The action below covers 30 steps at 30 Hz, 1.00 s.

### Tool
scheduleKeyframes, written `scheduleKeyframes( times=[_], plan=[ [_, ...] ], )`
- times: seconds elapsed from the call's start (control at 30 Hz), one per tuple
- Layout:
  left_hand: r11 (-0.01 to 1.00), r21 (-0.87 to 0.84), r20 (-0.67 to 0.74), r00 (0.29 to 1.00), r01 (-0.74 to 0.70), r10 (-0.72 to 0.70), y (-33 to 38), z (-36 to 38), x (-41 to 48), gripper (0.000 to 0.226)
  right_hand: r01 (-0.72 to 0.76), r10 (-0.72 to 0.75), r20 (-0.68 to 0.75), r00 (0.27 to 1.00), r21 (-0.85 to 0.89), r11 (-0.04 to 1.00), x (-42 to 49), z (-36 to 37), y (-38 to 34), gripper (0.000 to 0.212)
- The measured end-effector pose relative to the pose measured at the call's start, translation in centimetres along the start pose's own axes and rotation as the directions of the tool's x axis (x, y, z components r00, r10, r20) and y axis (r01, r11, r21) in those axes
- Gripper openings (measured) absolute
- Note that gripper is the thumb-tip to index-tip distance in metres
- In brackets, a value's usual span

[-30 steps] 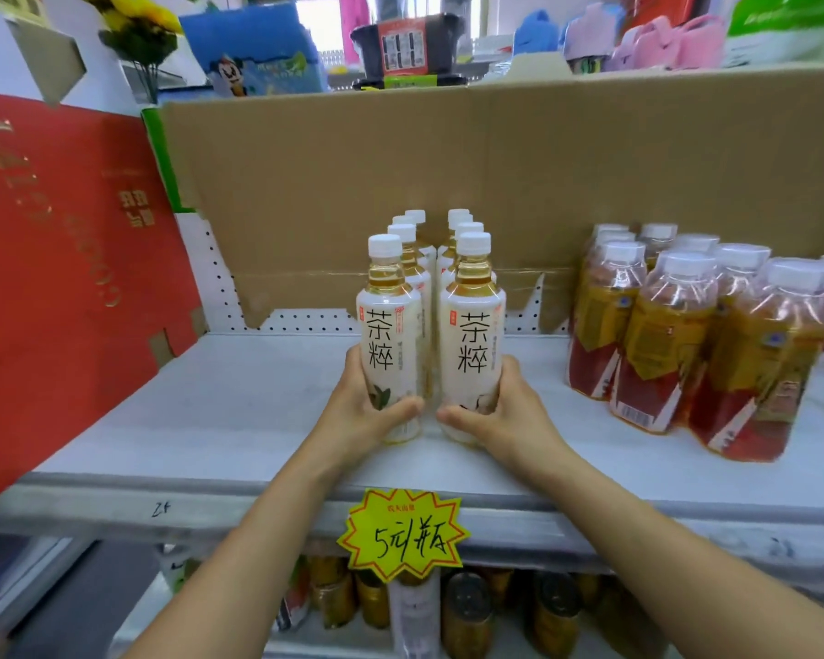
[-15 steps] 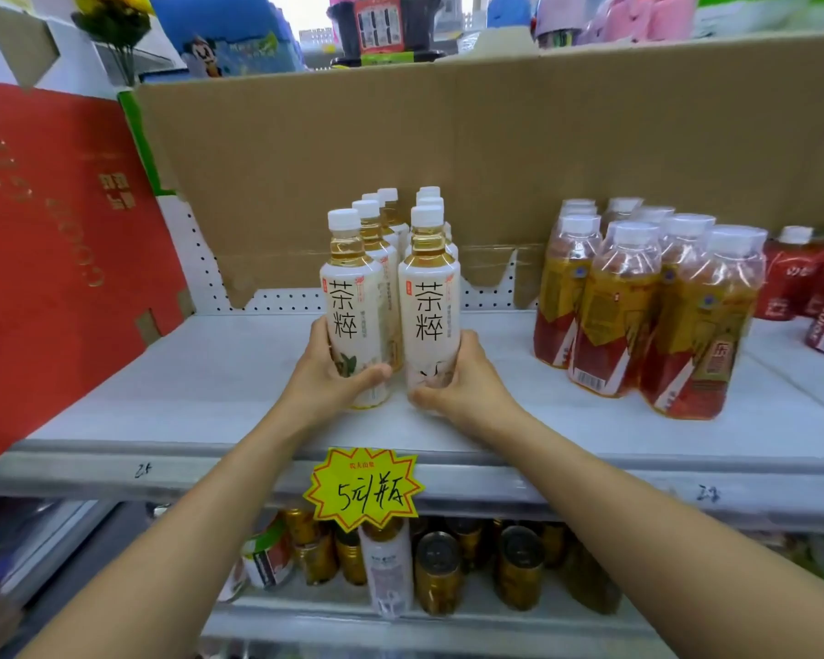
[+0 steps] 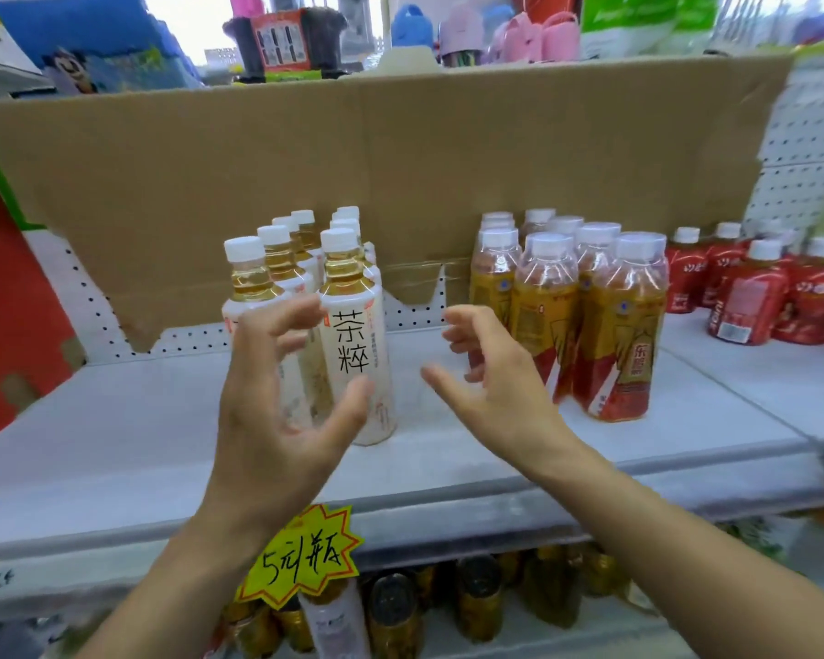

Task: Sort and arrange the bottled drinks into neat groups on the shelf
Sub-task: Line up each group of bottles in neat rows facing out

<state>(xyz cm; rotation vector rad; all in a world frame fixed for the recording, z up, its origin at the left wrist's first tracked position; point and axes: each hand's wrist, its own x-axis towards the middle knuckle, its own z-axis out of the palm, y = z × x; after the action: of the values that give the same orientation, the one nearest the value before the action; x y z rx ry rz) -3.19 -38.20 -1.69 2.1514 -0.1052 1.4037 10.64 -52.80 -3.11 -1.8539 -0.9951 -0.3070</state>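
Left hand (image 3: 277, 420) and right hand (image 3: 491, 382) have released the tea bottles (image 3: 353, 354), fingers loose. That group looks settled.

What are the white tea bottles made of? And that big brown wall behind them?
Tea bottles: probably clear plastic with a glossy finish. The amber drink shows through the neck, and a matte white label wraps the body.
Brown wall: cardboard with a matte finish. It has fold creases and a torn, ragged lower edge.
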Motion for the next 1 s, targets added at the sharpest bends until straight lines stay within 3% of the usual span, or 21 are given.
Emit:
scheduleKeyframes(
  times=[0.07, 0.13, 0.17, 0.23, 0.3, 0.37, 0.5, 0.63, 0.77, 0.87, 0.93, 1.0],
  plan=[
    [0.998, -0.068, 0.117, 0.993, 0.0, 0.008, 1.9, 3.0, 0.8, 0.06, 0.139, -0.152, -0.139, 0.979, -0.102, 0.985, 0.1, -3.1, 0.5, 0.045],
    [0.986, -0.13, 0.209, 0.975, 0.109, -0.08, 2.9, 6.3, 1.7, 0.066, 0.213, -0.295, -0.318, 0.901, -0.269, 0.939, 0.6, -6.5, 1.5, 0.044],
    [0.974, -0.138, 0.254, 0.957, 0.18, -0.141, 3.1, 7.9, 2.2, 0.072, 0.198, -0.326, -0.401, 0.856, -0.328, 0.924, 0.9, -8.0, 2.4, 0.048],
    [0.946, -0.122, 0.306, 0.918, 0.3, -0.252, 3.4, 11.2, 3.8, 0.086, 0.092, -0.243, -0.509, 0.826, -0.305, 0.948, 1.7, -10.4, 4.7, 0.065],
    [0.918, -0.118, 0.302, 0.894, 0.38, -0.331, 3.4, 14.3, 6.0, 0.098, -0.034, -0.065, -0.467, 0.882, -0.201, 0.979, 2.4, -11.8, 6.8, 0.084],
    [0.93, -0.082, 0.271, 0.906, 0.359, -0.326, 3.3, 17.1, 8.5, 0.098, -0.081, 0.033, -0.324, 0.945, -0.137, 0.987, 2.8, -12.3, 8.4, 0.09],
    [0.952, 0.217, 0.374, 0.883, 0.214, -0.283, 2.2, 20.3, 12.7, 0.09, 0.003, -0.014, -0.208, 0.978, -0.056, 0.998, 3.4, -14.1, 10.8, 0.086],
    [0.921, 0.35, 0.419, 0.85, 0.172, -0.318, 1.8, 20.1, 13.8, 0.054, 0.003, -0.027, -0.209, 0.977, -0.115, 0.993, 3.9, -17.2, 13.5, 0.082],
    [0.908, 0.378, 0.284, 0.911, 0.181, -0.3, 2.1, 19.7, 13.2, 0.043, -0.015, -0.015, -0.225, 0.974, -0.133, 0.991, 4.8, -20.1, 16.2, 0.081],
    [0.888, 0.374, 0.127, 0.934, 0.267, -0.335, 2.2, 19.5, 12.5, 0.028, -0.067, 0.03, -0.209, 0.977, -0.17, 0.983, 5.6, -21.2, 17.1, 0.08],
    [0.889, 0.341, 0.089, 0.931, 0.305, -0.354, 2.4, 19.5, 12.4, 0.022, 0.028, -0.105, -0.266, 0.958, -0.281, 0.959, 6.4, -21.4, 16.3, 0.075],
    [0.895, 0.271, 0.122, 0.91, 0.354, -0.397, 2.8, 19.8, 12.5, 0.021, 0.222, -0.326, -0.246, 0.913, -0.371, 0.902, 7.7, -21.6, 13.8, 0.068]
  ],
)
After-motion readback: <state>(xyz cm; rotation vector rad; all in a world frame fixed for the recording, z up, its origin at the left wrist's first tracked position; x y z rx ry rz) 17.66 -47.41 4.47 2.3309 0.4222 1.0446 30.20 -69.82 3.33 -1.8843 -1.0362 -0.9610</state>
